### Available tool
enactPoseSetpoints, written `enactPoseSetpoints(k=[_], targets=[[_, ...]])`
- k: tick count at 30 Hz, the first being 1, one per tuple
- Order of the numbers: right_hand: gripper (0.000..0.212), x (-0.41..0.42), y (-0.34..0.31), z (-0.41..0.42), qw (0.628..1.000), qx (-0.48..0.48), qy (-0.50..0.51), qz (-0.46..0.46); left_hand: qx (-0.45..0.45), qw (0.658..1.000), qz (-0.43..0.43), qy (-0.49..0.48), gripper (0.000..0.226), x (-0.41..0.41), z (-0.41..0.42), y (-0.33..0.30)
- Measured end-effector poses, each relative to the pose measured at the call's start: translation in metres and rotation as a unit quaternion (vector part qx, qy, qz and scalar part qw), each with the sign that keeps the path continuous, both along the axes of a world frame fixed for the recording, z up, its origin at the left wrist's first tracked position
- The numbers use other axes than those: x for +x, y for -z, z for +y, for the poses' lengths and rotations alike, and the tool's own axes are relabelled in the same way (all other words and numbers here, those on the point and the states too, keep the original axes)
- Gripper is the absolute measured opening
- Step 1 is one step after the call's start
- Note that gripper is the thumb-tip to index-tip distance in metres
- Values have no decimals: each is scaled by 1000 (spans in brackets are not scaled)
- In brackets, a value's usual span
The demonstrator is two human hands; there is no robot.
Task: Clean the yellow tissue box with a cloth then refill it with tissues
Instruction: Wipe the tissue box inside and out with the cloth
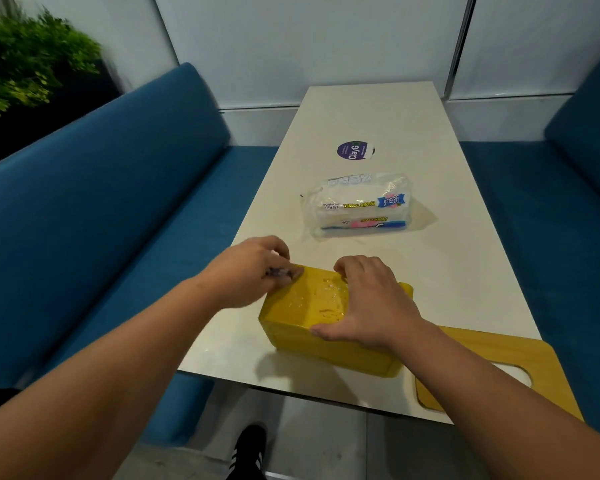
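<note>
Right hand (369,301) covers part of the yellow tissue box (302,306); item pinched in left hand (253,268) indiscernible; wooden lid (492,351) partly hidden by forearm.

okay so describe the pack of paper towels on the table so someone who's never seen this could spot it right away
On the long pale table between blue benches, look past the yellow box under the hands. The paper towel pack lies behind it, short of the round purple sticker. It is the only clear plastic wrapper, white inside.
</note>
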State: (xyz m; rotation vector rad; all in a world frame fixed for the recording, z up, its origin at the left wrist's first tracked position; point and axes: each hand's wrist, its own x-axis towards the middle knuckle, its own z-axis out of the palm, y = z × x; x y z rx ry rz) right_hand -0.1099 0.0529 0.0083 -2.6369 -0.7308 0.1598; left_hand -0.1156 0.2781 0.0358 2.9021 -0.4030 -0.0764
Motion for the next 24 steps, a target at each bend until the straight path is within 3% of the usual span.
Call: enactPoseSetpoints(k=[7, 13, 19, 24], targets=[[98, 1, 1, 0, 1000, 10, -1, 0, 26, 994, -16, 107, 26, -30, -4, 7], [99, 0, 2, 0, 1000, 8, 2, -4, 39, 998, -53, 14, 31, -3, -12, 12], [98, 0, 0, 0, 1000, 7, 0, 6, 4, 995, -43, 94, 24, -39, -5, 18], [100, 0, 0, 0, 1000, 4, 1, 4, 17, 997, -73, -5, 27, -10, -11, 15]])
